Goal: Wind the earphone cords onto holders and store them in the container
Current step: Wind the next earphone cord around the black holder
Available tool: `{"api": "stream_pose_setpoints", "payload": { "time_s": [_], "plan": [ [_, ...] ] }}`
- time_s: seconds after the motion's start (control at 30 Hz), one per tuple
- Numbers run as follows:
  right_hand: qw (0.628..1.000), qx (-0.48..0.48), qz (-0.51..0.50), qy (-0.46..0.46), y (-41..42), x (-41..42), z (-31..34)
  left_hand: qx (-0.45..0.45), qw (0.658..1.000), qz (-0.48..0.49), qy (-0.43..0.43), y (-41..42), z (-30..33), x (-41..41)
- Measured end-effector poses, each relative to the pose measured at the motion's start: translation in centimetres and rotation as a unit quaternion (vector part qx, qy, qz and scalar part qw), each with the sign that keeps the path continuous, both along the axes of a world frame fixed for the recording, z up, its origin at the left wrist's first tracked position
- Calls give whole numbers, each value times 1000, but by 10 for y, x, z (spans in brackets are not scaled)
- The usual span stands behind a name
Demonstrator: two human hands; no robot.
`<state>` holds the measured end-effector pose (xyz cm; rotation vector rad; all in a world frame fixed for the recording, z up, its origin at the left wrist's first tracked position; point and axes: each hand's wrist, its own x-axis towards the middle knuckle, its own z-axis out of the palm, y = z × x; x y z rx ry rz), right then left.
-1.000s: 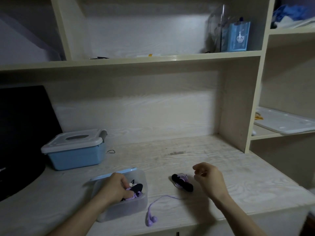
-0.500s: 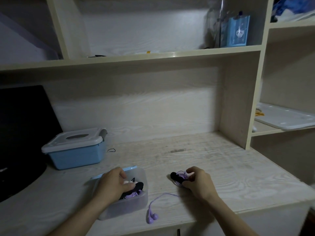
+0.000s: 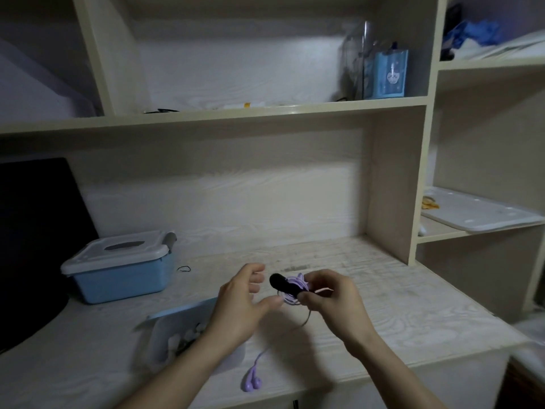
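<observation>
A lidded blue box [image 3: 118, 267] sits at the left of the tabletop [image 3: 383, 296], and nearer the front the clear container [image 3: 165, 343] holds wound earphones. Above it the left hand [image 3: 239, 305] hovers with its grip apart, fingers spread, empty. The right hand [image 3: 333, 302] has its grip clamped on a black holder [image 3: 284, 284] with purple cord [image 3: 292, 299] partly wound; the earbuds [image 3: 252, 382] lie at the tabletop's front edge.
</observation>
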<state>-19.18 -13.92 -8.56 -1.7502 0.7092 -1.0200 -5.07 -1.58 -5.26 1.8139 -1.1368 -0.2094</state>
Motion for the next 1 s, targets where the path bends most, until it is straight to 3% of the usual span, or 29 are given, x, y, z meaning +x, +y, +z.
{"api": "stream_pose_setpoints", "payload": {
  "time_s": [0.13, 0.27, 0.4, 0.57, 1.0],
  "plan": [
    [996, 15, 58, -61, 17, -10, 23, -53, 985, -24, 162, -13, 12, -16],
    [982, 71, 109, -136, 29, -19, 37, -121, 958, -50, 257, -14, 31, -33],
    [955, 165, 162, -183, 31, -29, 41, -127, 954, -70, 262, -9, 46, -41],
    [945, 210, 168, -185, 22, -40, 41, -108, 952, -93, 272, -4, 55, -41],
    [976, 108, 56, -180, 10, -67, 60, -57, 948, -147, 276, 4, 61, -39]
  ]
}}
